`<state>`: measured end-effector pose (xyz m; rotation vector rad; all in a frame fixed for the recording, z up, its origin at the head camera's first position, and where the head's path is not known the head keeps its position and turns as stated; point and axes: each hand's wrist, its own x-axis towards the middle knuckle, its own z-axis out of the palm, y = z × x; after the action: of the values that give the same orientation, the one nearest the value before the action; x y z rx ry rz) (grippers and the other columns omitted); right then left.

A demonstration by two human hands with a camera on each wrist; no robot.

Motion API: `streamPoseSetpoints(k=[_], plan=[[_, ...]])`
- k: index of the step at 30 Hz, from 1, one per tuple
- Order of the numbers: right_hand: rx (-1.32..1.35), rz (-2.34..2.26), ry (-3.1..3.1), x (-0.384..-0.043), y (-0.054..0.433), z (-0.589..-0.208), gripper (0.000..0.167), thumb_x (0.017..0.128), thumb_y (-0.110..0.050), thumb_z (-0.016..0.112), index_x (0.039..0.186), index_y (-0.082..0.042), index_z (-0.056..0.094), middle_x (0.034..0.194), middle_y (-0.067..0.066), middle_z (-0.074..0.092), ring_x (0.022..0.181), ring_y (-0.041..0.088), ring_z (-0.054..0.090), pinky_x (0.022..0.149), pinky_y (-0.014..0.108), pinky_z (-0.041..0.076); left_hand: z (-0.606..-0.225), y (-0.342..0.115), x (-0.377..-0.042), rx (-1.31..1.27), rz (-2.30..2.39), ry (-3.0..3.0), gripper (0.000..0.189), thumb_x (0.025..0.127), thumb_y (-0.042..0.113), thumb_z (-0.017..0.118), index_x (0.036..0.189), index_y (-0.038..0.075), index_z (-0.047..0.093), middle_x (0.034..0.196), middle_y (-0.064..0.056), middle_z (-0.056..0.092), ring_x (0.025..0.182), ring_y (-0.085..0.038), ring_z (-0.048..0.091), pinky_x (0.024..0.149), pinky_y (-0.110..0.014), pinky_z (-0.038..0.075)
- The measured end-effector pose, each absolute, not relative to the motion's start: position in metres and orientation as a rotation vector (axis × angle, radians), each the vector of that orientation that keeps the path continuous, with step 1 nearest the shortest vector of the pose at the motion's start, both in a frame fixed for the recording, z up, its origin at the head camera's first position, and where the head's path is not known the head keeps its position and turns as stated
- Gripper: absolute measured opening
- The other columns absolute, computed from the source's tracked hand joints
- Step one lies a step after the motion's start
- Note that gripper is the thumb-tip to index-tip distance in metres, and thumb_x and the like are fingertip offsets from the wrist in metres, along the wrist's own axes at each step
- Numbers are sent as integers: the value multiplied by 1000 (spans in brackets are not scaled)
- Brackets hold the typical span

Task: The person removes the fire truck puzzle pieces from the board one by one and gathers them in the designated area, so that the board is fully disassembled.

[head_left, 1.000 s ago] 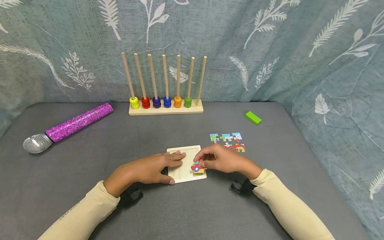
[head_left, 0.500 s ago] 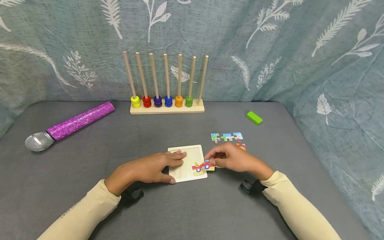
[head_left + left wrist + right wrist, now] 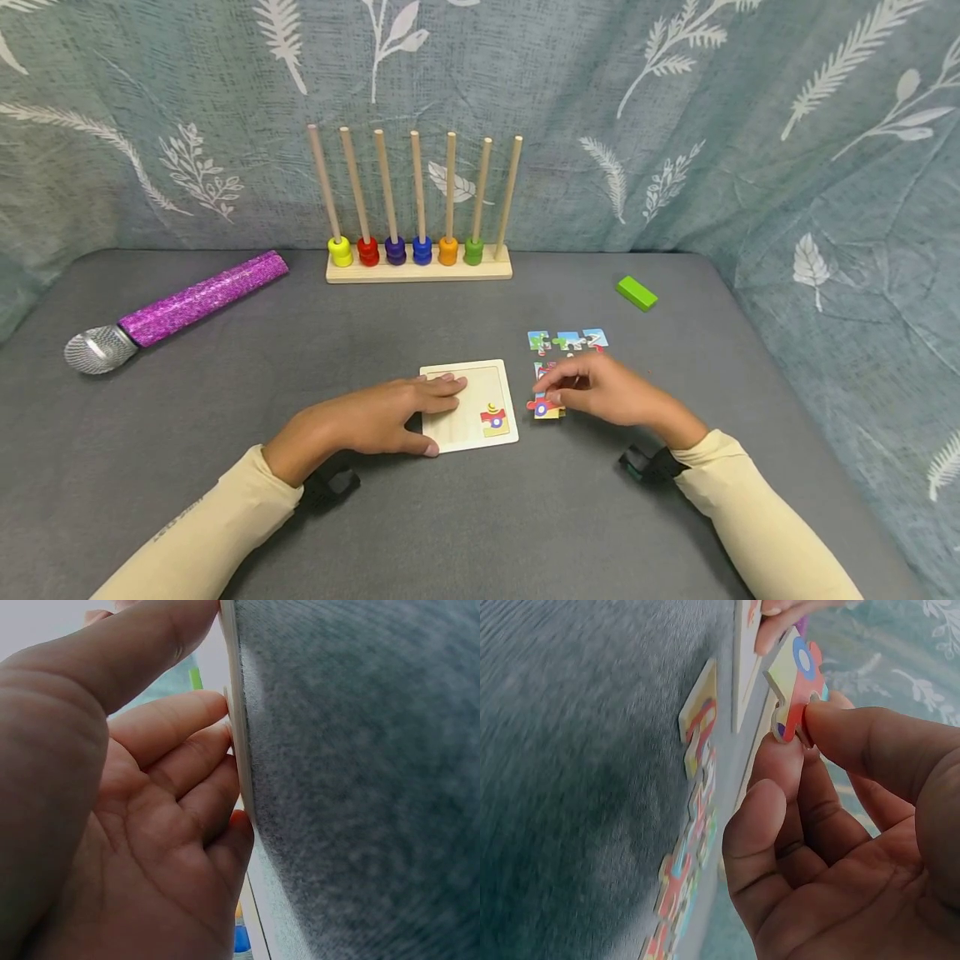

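My left hand [image 3: 367,417] lies flat over the left side of a shallow wooden puzzle tray [image 3: 483,385], its fingers fairly straight. The left wrist view shows those fingertips against the tray's edge [image 3: 237,720]. One puzzle piece [image 3: 494,422], with a red shape and a blue wheel, sits in the tray's lower right corner. Just right of the tray, my right hand [image 3: 611,390] pinches another puzzle piece [image 3: 801,679] between thumb and fingers. That piece is red with a blue wheel and is raised off the table in the right wrist view.
Loose puzzle pieces [image 3: 567,341] lie in rows beyond my right hand, which partly covers them. Farther back stand a peg rack [image 3: 420,273] with coloured rings and, at right, a green block [image 3: 637,293]. A purple glittery microphone [image 3: 202,300] lies at the left.
My right hand has moved right, from over the tray to beside it, carrying the pinched puzzle piece. The corner piece in the tray is now uncovered. My left hand stays in place.
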<state>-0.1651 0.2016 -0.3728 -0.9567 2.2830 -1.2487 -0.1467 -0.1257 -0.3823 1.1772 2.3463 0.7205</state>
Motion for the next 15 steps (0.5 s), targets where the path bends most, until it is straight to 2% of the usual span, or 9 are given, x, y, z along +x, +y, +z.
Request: streamPoseSetpoints(k=[6, 15], plan=[[-978, -1207, 2346, -168, 212, -374, 17, 89, 4, 65, 103, -1, 74, 95, 3, 72, 74, 11, 60, 64, 25, 49, -383, -126, -146, 1165, 726, 2343, 62, 90, 21, 72, 141, -4, 47, 156, -13, 29, 143, -32, 24, 110, -50, 28], [-875, -1201, 2342, -172, 224, -375, 16, 90, 4, 64, 103, 0, 73, 97, 6, 71, 81, 12, 63, 71, 25, 51, -381, -127, -146, 1185, 723, 2352, 61, 91, 24, 70, 141, -4, 48, 155, -14, 31, 142, -33, 26, 109, -51, 29]])
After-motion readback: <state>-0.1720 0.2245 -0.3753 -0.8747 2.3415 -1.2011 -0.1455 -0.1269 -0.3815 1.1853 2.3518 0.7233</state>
